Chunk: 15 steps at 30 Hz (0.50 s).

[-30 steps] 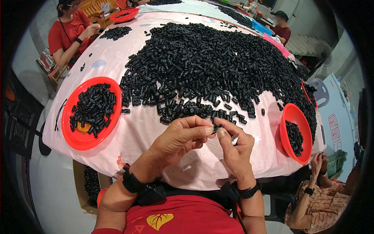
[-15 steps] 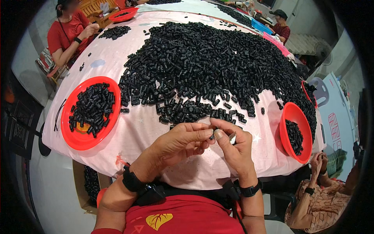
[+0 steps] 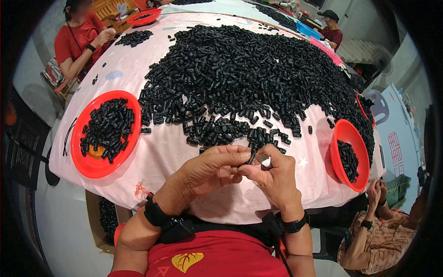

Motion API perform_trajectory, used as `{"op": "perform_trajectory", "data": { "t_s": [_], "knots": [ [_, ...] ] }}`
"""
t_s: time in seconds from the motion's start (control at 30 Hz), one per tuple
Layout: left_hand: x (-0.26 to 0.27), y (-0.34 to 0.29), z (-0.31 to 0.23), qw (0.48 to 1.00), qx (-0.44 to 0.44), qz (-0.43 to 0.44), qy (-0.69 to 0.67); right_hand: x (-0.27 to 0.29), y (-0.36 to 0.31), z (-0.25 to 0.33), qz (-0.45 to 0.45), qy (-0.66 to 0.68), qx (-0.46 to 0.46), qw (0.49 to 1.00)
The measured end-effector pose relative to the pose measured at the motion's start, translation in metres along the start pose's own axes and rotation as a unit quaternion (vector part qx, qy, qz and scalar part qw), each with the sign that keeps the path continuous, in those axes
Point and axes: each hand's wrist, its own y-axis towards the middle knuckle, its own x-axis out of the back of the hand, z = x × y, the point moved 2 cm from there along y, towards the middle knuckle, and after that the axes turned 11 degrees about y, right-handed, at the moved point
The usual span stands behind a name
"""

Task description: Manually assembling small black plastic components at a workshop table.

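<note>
In front of me, my left hand [image 3: 214, 168] pinches a small black cylindrical plastic piece [image 3: 251, 158] between thumb and fingertips. Close against it, my right hand [image 3: 277, 179] is closed on a small blade [image 3: 265, 160] of shiny metal, whose handle the fingers hide. The blade is beside the piece; I cannot tell whether they touch. Just beyond my hands, the near edge of a large pile of similar black pieces [image 3: 244, 69] spreads over the pink cloth [image 3: 161, 161].
A red plate [image 3: 77, 145] heaped with black pieces lies at left, a tilted red bowl [image 3: 340, 131] with more at right. A cardboard box [image 3: 94, 221] of pieces stands below the table's left edge. Co-workers sit at far left [image 3: 87, 34], far right [image 3: 332, 32] and near right [image 3: 383, 235].
My right thumb has shifted down off the piece, and the blade has turned so more of its flat shows. The left hand keeps its pinch almost in place.
</note>
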Motion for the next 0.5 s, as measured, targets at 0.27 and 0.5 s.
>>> {"op": "perform_trajectory", "data": {
  "t_s": [0.27,0.5],
  "knots": [
    [-0.0026,0.0009,-0.0003,1.0,0.001,0.018,0.008,0.0005,0.0004,0.0004,0.01,-0.057,0.017,0.998],
    [-0.0004,0.0021,0.0015,1.0,-0.006,0.0,0.0,-0.0007,0.0014,0.0044,0.008,-0.09,0.04,0.995]
  ]
}}
